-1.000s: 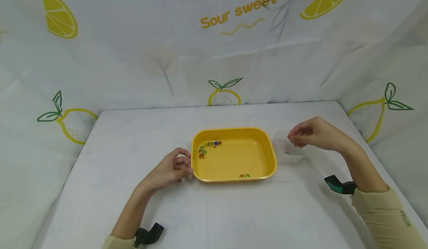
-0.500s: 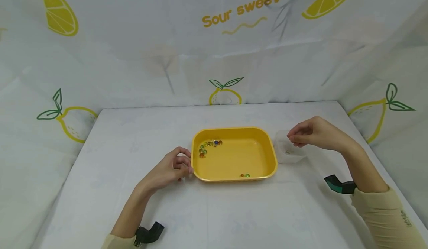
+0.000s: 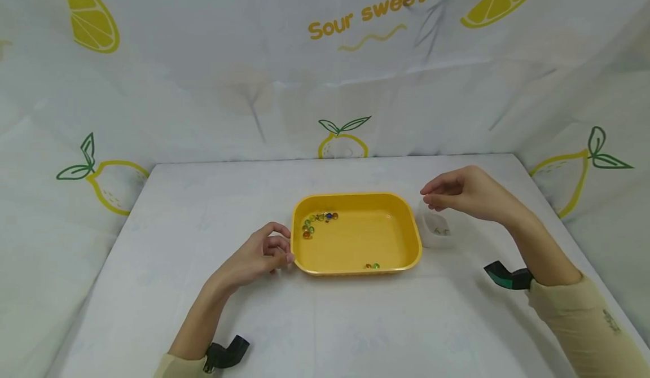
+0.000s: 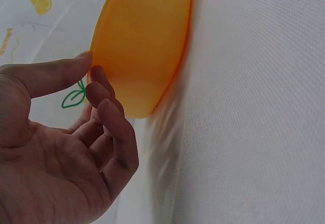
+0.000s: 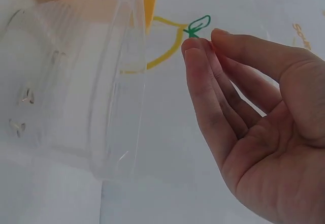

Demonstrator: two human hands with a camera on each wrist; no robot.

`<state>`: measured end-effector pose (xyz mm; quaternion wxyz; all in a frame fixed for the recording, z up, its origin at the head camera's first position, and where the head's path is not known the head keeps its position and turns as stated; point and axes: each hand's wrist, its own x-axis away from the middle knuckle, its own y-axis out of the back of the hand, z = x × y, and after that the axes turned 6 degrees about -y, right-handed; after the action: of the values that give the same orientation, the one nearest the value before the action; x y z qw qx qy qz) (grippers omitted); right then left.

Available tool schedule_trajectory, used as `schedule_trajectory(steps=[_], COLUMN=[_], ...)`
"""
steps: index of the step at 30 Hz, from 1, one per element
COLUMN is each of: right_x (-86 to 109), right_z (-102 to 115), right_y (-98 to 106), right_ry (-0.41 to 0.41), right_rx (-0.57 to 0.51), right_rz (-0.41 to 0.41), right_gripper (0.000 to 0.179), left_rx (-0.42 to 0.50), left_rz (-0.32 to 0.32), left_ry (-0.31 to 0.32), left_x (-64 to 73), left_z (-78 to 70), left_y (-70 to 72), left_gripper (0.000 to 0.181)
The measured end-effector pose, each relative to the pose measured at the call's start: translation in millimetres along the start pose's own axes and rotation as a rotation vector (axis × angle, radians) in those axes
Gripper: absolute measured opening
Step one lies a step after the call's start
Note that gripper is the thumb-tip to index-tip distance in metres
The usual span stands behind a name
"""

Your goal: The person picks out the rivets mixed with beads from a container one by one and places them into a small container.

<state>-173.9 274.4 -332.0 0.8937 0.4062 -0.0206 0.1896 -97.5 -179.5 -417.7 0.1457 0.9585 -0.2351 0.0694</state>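
A yellow tray (image 3: 363,242) lies mid-table with several coloured glass marbles (image 3: 307,235) along its left and back-left edge. Two more marbles (image 3: 376,266) sit by its front wall. My left hand (image 3: 256,256) grips the tray's left rim, its thumb and bent fingers at the edge in the left wrist view. My right hand (image 3: 472,194) hovers above a clear plastic box (image 5: 119,87) beside the tray, thumb and fingertips brought together. I cannot tell whether something small is hidden between them. A few small shiny things (image 5: 28,96) show in the box.
A white cloth (image 3: 325,327) covers the table. Behind it hangs a white backdrop (image 3: 203,113) printed with lemons, and its sides come down along the table's left and right edges. The box stands close against the tray's right end.
My right hand has risen from the clear box and shifted left toward the tray, uncovering more of the box. My left hand and the tray stay in place.
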Motion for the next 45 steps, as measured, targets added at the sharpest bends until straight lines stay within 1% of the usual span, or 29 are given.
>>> schedule_trajectory(steps=[6, 11, 15, 22, 31, 35, 41, 45], right_x=[-7.6, -17.2, -25.6, -40.2, -57.9, -64.7, -75.1, -80.7], right_z=[18, 33, 44, 58, 69, 75, 82, 86], right_y=[-7, -15, -23, -34, -52, -59, -66, -70], right_ry=[0.079, 0.118, 0.122, 0.143, 0.149, 0.173, 0.2, 0.203], right_rx=[-0.001, -0.044, -0.072, -0.074, -0.099, -0.099, -0.076, -0.096], right_rz=[-0.005, 0.031, 0.069, 0.105, 0.149, 0.185, 0.228, 0.264], right_gripper=[0.017, 0.02, 0.019, 0.017, 0.017, 0.019, 0.019, 0.022], left_rx=[0.0, -0.002, -0.002, -0.004, 0.0, -0.002, -0.004, -0.005], left_rz=[0.003, 0.003, 0.0, -0.004, -0.004, -0.007, -0.009, -0.011], left_ry=[-0.003, -0.002, 0.005, 0.011, 0.004, 0.005, 0.007, 0.011], left_x=[0.2, 0.7, 0.7, 0.2, 1.1, 1.3, 1.6, 1.6], left_z=[-1.1, -1.5, -1.6, -2.3, -2.3, -2.1, -1.8, -2.4], left_y=[-0.4, -0.3, -0.4, -0.2, 0.0, 0.2, -0.1, -0.3], left_gripper=[0.04, 0.041, 0.041, 0.042, 0.042, 0.042, 0.044, 0.044])
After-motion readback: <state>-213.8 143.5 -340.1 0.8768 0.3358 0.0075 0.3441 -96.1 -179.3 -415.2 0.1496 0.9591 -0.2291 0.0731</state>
